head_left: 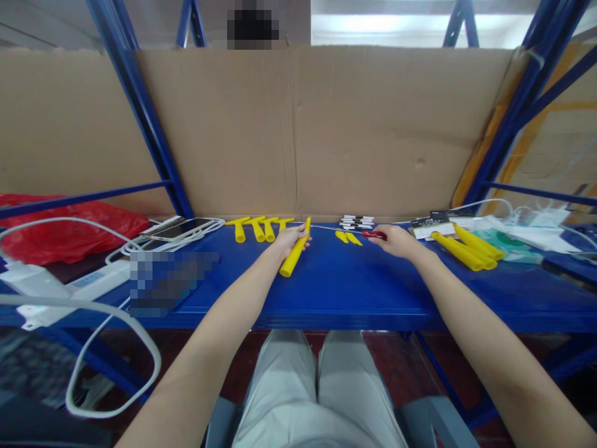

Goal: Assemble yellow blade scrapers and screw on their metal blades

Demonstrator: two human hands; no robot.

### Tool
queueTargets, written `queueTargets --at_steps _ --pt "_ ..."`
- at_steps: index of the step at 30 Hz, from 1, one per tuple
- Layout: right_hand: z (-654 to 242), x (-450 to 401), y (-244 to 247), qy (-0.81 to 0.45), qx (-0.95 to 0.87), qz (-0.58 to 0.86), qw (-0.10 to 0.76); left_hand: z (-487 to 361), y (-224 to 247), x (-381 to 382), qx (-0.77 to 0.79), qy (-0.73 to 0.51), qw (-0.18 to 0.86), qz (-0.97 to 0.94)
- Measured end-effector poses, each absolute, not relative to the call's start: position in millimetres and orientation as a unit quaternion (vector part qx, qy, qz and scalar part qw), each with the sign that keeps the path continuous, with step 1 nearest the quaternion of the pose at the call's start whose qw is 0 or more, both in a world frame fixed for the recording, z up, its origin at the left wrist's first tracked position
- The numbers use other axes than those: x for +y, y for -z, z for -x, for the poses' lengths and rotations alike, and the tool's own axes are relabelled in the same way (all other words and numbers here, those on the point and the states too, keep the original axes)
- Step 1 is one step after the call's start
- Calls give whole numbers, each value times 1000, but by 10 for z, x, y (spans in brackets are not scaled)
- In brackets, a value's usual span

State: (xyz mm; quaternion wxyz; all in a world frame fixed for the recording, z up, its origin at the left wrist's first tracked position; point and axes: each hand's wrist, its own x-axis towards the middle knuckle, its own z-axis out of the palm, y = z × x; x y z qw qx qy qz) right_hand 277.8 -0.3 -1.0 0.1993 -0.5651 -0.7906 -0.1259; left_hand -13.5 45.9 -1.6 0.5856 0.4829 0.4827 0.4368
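My left hand (pixel 293 240) is closed around a yellow plastic handle (pixel 290 262), its wide round end toward me and a flat strip at its far end. In my right hand (pixel 390 240) is a red-handled screwdriver (pixel 373 235). Its thin metal shaft points left, toward the far end of the yellow handle; I cannot tell whether the tip touches it. Between the hands lie small yellow pieces (pixel 349 238), just in front of a stack of black-and-white packets (pixel 357 222). Several yellow T-shaped parts (pixel 258 230) stand in a row left of my left hand.
Loose yellow tubes (pixel 461 250) lie on the right beside cards and plastic packaging (pixel 513 244). On the left are a phone (pixel 181 228), white cables, a power strip (pixel 74 295) and a red bag (pixel 69 229). A cardboard wall (pixel 373 130) closes off the back of the blue table (pixel 354 286).
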Motion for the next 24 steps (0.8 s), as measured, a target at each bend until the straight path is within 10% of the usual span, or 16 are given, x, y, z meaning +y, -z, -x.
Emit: queueTargets --at_steps 24 --pt "-2535 -123 -10 152 -774 591 168 145 2 444 497 -456 564 -477"
